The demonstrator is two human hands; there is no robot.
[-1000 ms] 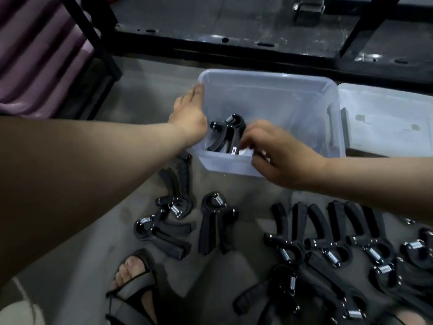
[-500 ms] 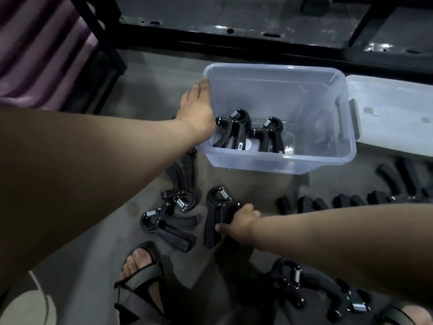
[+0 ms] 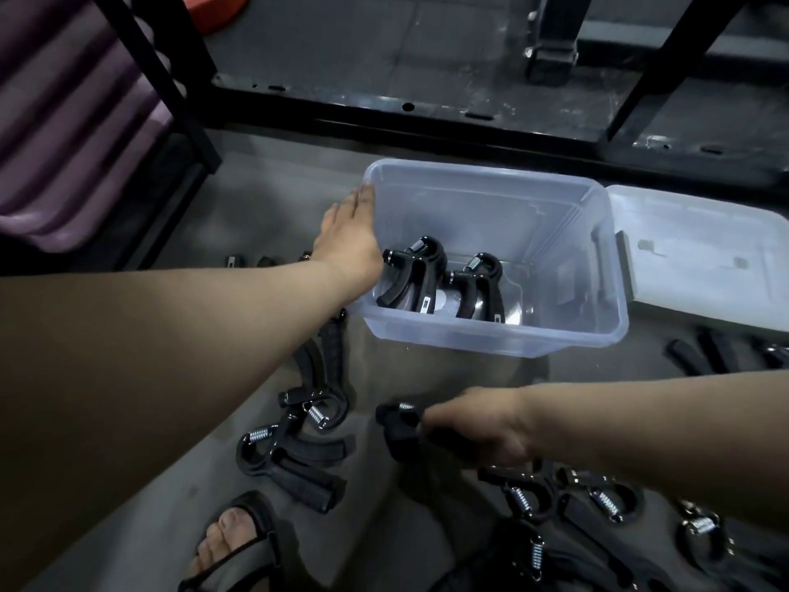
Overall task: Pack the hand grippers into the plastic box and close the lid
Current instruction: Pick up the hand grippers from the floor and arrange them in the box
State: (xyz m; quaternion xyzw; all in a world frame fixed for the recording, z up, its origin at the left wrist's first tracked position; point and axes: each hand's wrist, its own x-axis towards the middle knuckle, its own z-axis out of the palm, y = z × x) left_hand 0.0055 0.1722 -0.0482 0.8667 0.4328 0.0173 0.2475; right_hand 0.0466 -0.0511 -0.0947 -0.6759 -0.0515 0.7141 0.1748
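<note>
Presently, the plastic box (image 3: 491, 339) is found standing open on the grey floor (image 3: 427, 378), with its lid (image 3: 704, 258) laid flat just beside its right wall. Two items are recorded inside, in the left half: a first packed gripper (image 3: 412, 275) and, to its right, a second packed gripper (image 3: 480, 288), both set with springs uppermost. The left hand (image 3: 352, 245) is laid with straight fingers against the outside of the box's left wall, nothing being held. The right hand (image 3: 482, 425) is curled round the handles of a held gripper (image 3: 399, 425), near the box's front wall; whether it is clear of the floor cannot be determined. Loose grippers (image 3: 290, 450) are noted on the floor to the near left, and further grippers (image 3: 525, 497) to the near right. A sandalled foot (image 3: 239, 540) is seen at the near edge.
</note>
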